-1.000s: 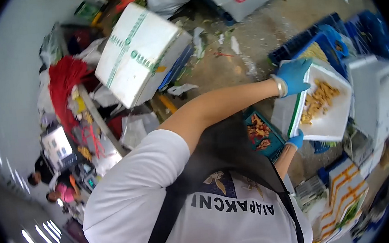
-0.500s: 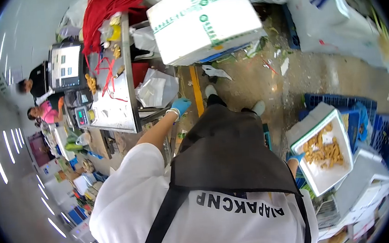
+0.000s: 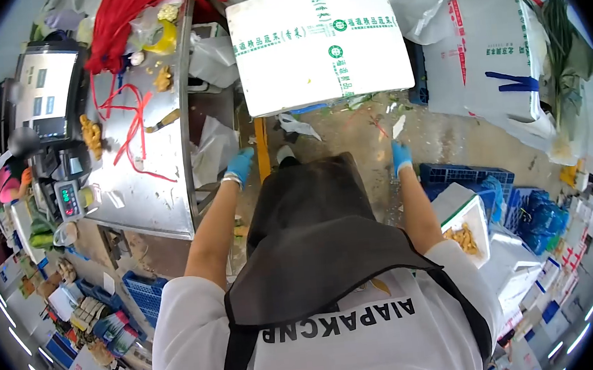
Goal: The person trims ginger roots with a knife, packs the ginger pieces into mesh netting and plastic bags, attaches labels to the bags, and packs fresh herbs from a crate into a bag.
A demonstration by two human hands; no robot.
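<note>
My left hand point(image 3: 240, 167), in a blue glove, hangs beside the right edge of the metal table, near a white plastic bag point(image 3: 214, 150). Its fingers are stretched out and nothing shows in them. Also gloved in blue, my right hand point(image 3: 400, 156) is held forward over the floor with its fingers loosely extended, holding nothing visible. Ahead of both hands, not touched, is a white foam box point(image 3: 320, 49) with green printing. To the right, behind my right hand, an open foam box point(image 3: 482, 228) holds pieces of ginger point(image 3: 462, 239), partly hidden by my arm.
The metal table point(image 3: 165, 210) on the left carries red ties point(image 3: 133, 132), ginger point(image 3: 91, 136), a knife point(image 3: 162, 121), a scale point(image 3: 68, 198) and a screen point(image 3: 45, 94). Blue crates point(image 3: 461, 174) stand at right. A large white box point(image 3: 475, 49) is at upper right. Scraps litter the floor. People stand at far left.
My right hand has left the rim of the ginger box and moved forward. My left hand has shifted left relative to my view. The large printed box appears more squarely ahead.
</note>
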